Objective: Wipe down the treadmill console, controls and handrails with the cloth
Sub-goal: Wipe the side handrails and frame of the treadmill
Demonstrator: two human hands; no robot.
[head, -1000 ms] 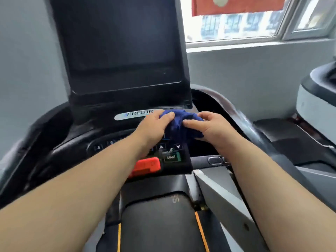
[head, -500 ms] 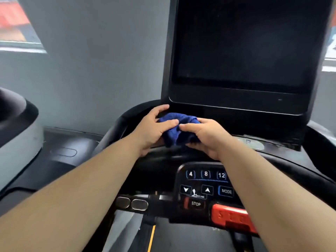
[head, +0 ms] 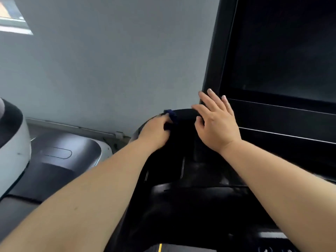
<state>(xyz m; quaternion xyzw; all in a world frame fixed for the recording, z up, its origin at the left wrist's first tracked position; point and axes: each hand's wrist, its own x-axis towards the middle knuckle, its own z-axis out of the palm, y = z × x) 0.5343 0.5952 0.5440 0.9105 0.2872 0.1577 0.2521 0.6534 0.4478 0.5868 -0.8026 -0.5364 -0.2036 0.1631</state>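
Note:
The treadmill console (head: 181,179) is black, with a big dark screen (head: 283,51) at the upper right. My left hand (head: 156,130) grips the dark blue cloth (head: 171,115) on the console's rounded upper left corner; only a small fold of the cloth shows past my fingers. My right hand (head: 216,122) hovers open just right of the cloth, fingers spread, beside the screen's lower left corner. The control buttons are out of view except for a sliver at the bottom right.
A neighbouring machine (head: 12,142) in white and black stands at the left, with its dark base (head: 60,157) on the floor. A grey wall (head: 109,60) is behind. A window corner (head: 12,20) shows at the top left.
The view has swung left. My right hand let go of the cloth and opened. My left hand carried the cloth to the console's upper left corner.

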